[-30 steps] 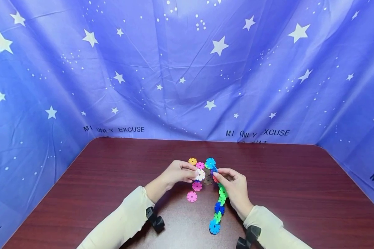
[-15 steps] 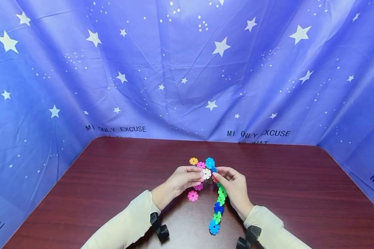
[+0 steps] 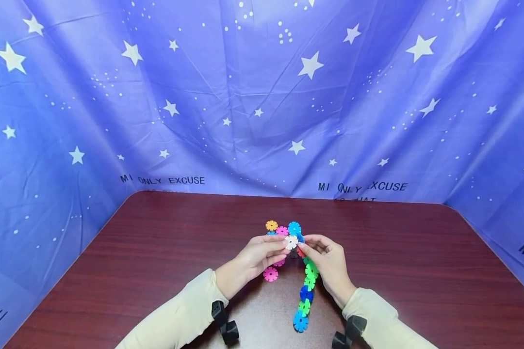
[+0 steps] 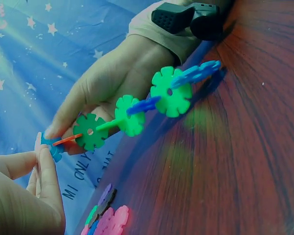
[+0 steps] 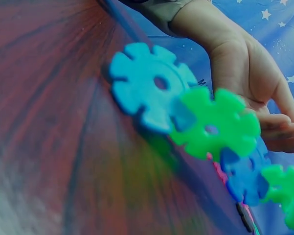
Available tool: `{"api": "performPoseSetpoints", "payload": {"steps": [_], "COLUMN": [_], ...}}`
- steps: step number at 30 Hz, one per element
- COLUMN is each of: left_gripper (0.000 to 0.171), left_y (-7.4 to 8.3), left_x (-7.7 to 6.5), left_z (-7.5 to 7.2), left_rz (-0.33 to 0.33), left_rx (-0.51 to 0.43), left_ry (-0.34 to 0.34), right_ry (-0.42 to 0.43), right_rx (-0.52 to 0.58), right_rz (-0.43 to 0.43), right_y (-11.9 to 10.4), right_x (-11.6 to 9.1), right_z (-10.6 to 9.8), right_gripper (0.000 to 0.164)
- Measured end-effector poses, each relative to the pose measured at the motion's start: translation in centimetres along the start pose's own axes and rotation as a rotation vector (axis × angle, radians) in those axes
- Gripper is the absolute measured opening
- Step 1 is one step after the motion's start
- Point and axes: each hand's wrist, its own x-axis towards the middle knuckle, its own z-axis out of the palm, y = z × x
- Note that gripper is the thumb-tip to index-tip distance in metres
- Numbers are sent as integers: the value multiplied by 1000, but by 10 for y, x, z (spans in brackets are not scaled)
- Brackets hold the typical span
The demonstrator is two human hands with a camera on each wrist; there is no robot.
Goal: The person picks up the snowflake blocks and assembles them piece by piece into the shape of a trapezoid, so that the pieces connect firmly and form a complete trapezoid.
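My left hand [image 3: 258, 256] pinches a white notched interlocking disc [image 3: 291, 242] between thumb and fingers. My right hand [image 3: 331, 259] pinches the far end of a chain of interlocking discs [image 3: 306, 293], at a blue disc [image 4: 55, 151] beside a red one [image 4: 68, 139]. From there the chain runs toward the near side in greens and blues, ending in a light blue disc [image 5: 154, 85]. The white disc is right at the held end of the chain; in the left wrist view it shows edge-on, overlapping the blue disc. Fingers hide part of that contact.
Loose discs lie on the dark red table [image 3: 135, 271] behind and beneath the hands: orange [image 3: 271, 225], light blue [image 3: 294, 228], and pink [image 3: 270, 274] among several. A blue star-patterned curtain [image 3: 262, 97] hangs behind the table.
My left hand has moved right with the white disc, bringing it up to the chain's held end. My right hand stays nearly still, keeping its pinch on the chain.
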Motion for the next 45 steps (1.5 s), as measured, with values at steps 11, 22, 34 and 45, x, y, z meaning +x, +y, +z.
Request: {"api": "performPoseSetpoints", "payload": {"steps": [11,22,34,45], "left_gripper": [32,28,31,31], "left_y": [-2,-5,1,2], "left_x": [0,-2,-11,-19], "left_z": [5,7,8,12], "left_rz": [1,-13,-26,-47], "left_rx": [-4,-12,44,129], "left_ry": [-44,-75,-109,-115], "right_ry": [-14,-173,-306,-358], "right_rx": [-1,36,14,-106], "right_rz": [17,-9,-118,-218], "right_y": [-9,-7,-14,-14], "right_x": [9,18,13,4], "right_z": [-6,-15,-33,-40], "right_gripper": [28,30,12,8]}}
